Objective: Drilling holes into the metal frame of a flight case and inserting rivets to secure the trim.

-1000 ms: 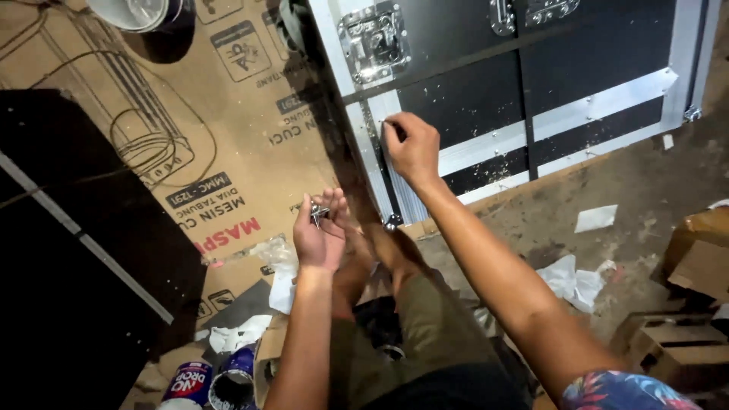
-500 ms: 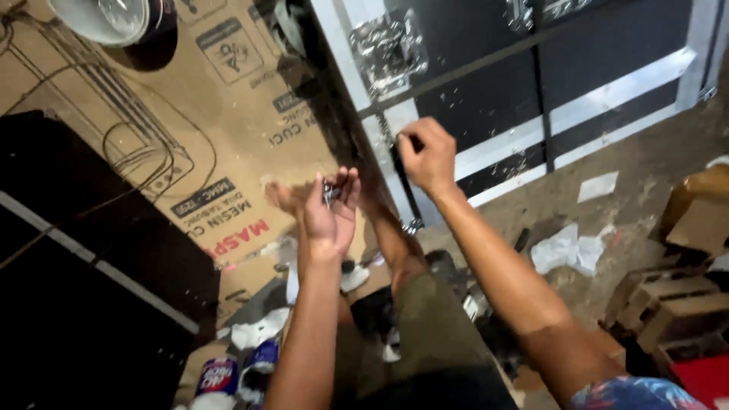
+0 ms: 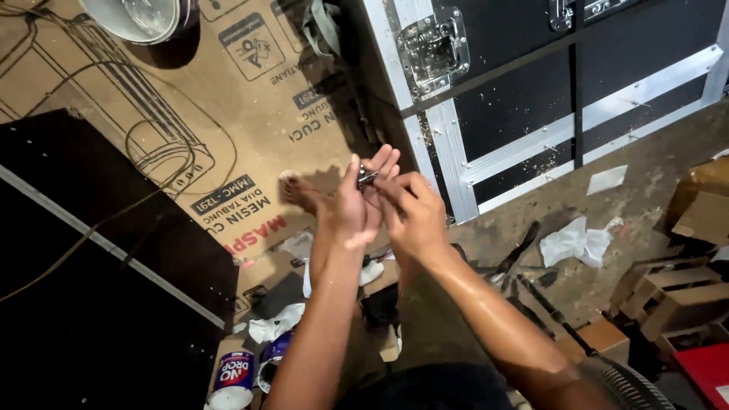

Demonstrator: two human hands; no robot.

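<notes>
A: Left hand?
B: Palm up, fingers spread, loosely cupped under a small metal part. Grip released, part resting on the fingers near the fingertips.

A: Right hand?
B: Just beside the left, touching it. Thumb and forefinger reaching onto the metal part. Cannot tell whether actually pinched or only touching; too small and blurred.

A: Location of the part?
B: Between both hands, in the air above the floor, in front of the black case.

A: Case details?
B: Black panels, silver metal edging, a recessed metal latch near its upper left corner. Lying on the floor, metal shavings along the edging.

A: Surroundings?
B: Flattened cardboard to the left, dark board over part of it. Bare foot on the cardboard just left of the hands. Two cans low in view, crumpled paper to the right, wooden scraps at far right.
</notes>
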